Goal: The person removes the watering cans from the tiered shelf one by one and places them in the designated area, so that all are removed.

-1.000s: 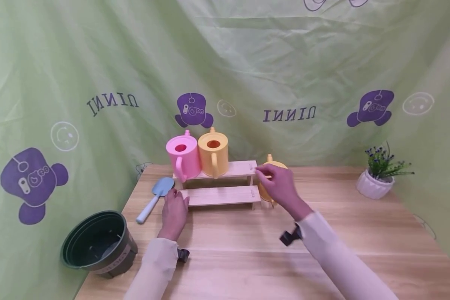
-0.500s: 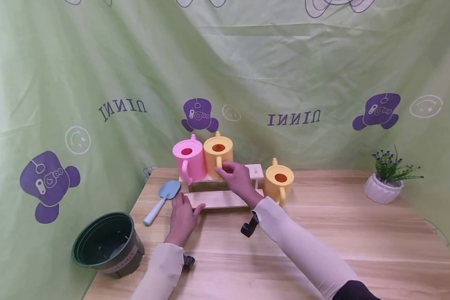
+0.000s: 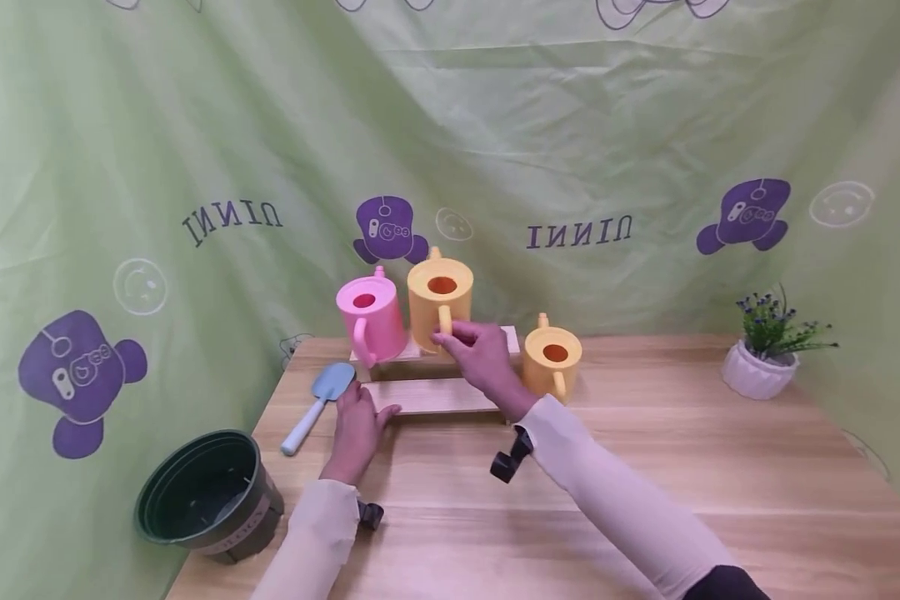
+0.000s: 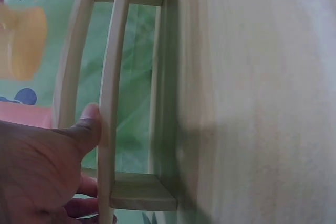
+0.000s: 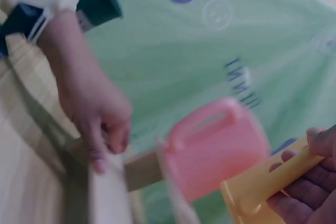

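Note:
My right hand (image 3: pixel 474 343) grips the handle of a yellow watering can (image 3: pixel 438 300) and holds it just above the top step of a small wooden two-step rack (image 3: pixel 438 396). In the right wrist view the fingers (image 5: pixel 302 192) curl round the yellow handle (image 5: pixel 262 182). A pink watering can (image 3: pixel 371 319) stands on the top step at the left. My left hand (image 3: pixel 360 421) holds the left end of the lower step, thumb (image 4: pixel 90 124) against the plank's (image 4: pixel 113 103) edge. A second yellow can (image 3: pixel 551 360) stands on the table right of the rack.
A pale blue toy shovel (image 3: pixel 317 404) lies left of the rack. A dark green flowerpot (image 3: pixel 206 492) sits at the table's front left corner. A small white pot with a plant (image 3: pixel 771 354) stands at the far right. Green printed cloth hangs behind the wooden table (image 3: pixel 645 467).
My right hand moved from the rack's right end to the yellow can's handle, gripped it and has raised the can slightly. The left hand stayed on the lower step.

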{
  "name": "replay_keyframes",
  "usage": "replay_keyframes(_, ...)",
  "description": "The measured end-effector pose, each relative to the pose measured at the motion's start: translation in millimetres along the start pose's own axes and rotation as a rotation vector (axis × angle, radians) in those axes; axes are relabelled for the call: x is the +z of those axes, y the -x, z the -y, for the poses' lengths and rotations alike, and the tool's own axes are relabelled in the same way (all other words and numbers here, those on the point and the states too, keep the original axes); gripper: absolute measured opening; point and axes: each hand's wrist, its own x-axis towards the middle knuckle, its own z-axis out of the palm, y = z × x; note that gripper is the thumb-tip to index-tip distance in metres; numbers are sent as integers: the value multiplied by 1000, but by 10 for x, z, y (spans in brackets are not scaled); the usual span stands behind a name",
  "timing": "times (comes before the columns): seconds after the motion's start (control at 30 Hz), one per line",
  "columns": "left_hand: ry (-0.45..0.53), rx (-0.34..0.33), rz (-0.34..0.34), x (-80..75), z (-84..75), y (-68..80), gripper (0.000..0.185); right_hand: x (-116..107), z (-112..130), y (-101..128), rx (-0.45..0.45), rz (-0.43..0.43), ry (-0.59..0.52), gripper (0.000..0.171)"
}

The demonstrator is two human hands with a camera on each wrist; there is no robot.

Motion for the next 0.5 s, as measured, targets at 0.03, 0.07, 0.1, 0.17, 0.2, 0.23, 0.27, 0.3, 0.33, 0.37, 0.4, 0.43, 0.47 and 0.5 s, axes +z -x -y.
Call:
replay_keyframes(0.03,2,1,-3,-4,7,-6,67,-85,44,31,-8,-3,-10,19)
replay_keyframes(0.07,3,3,-8,-5,14,-8,65,-185,73,63,-18,-7,-17,21)
replay_keyframes(0.1,3,4,-7,-4,18,-8,65,-297,86,96,-29,-13,-19,21)
replay_keyframes(0.17,9,5,-2,-1,23,-6,66,-562,81,168,-64,-45,-1,22)
replay_keyframes(0.2,15,7,-3,0,22,-3,66,-712,55,207,-81,-62,6,22)
replay_keyframes(0.23,21,7,-1,-1,19,-1,66,-868,10,252,-101,-89,35,23)
replay_keyframes(0.27,21,12,-2,-1,18,0,66,-1029,-48,301,-111,-117,65,24)
replay_keyframes(0.3,21,11,2,-3,14,1,67,-1188,-108,353,-107,-146,103,25)
replay_keyframes(0.33,20,14,2,-7,12,1,68,-1343,-182,404,-102,-175,131,26)
replay_keyframes(0.37,19,13,4,-13,8,0,69,-1489,-266,451,-97,-201,151,27)
replay_keyframes(0.4,15,15,7,-18,8,-3,69,-1620,-352,498,-89,-222,175,28)
replay_keyframes(0.43,13,17,11,-24,7,-8,70,-1739,-439,545,-78,-244,207,28)
replay_keyframes(0.47,10,21,16,-28,7,-13,71,-1840,-525,586,-68,-257,225,28)
replay_keyframes(0.5,8,23,22,-31,8,-21,71,-1925,-606,623,-55,-264,236,29)
